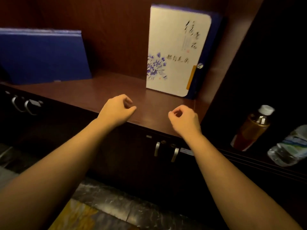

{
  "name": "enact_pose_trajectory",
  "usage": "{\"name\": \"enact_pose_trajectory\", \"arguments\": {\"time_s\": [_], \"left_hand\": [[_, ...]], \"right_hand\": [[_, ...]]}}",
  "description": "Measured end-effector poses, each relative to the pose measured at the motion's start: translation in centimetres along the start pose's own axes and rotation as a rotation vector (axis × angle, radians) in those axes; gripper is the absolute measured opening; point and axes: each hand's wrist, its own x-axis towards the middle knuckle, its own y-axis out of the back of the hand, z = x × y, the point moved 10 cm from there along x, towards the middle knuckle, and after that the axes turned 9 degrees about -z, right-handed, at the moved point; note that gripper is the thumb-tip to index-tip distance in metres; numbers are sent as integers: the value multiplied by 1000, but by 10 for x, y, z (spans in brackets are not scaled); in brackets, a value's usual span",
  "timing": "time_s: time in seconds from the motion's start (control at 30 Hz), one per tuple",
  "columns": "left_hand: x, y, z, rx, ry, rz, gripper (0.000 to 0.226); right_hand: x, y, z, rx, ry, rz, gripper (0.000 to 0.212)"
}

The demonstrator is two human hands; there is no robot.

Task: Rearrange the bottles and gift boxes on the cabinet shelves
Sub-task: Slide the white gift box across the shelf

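Observation:
A white gift box (176, 50) with blue flowers and black calligraphy stands upright at the right end of the brown cabinet shelf (103, 92). A plain blue gift box (43, 55) leans at the shelf's left end. Over the shelf's front edge hover my left hand (116, 112) and my right hand (184, 120), both empty with fingers loosely curled. In the dark compartment to the right stand a bottle of brown tea (252, 128) with a white cap and a clear water bottle (289, 146), tilted.
Below the shelf are dark cabinet doors with silver handles (166, 151), and more handles (25, 103) at the left. A wooden side panel (232, 55) divides the shelf from the right compartment. Marbled floor tiles (108, 201) lie underneath.

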Motion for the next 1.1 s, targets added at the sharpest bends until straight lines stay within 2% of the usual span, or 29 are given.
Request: {"name": "enact_pose_trajectory", "arguments": {"time_s": [0.27,0.53,0.63,0.77,0.93,1.1], "left_hand": [[109,-39,-52,-14,48,-93,57],[203,-95,-69,-60,71,-205,90],[234,-108,-60,-128,44,-197,106],[274,-127,-47,-201,-13,-204,124],[294,-138,-40,-93,-107,-194,113],[297,-135,-41,-81,-139,-105,108]], "right_hand": [[109,-60,53,266,-245,72,19],[167,-34,95,284,-393,371,54],[176,-33,109,294,-456,432,75],[193,-32,118,242,-445,431,95],[216,-31,131,266,-422,393,105],[220,-30,129,117,-393,441,102]]}}
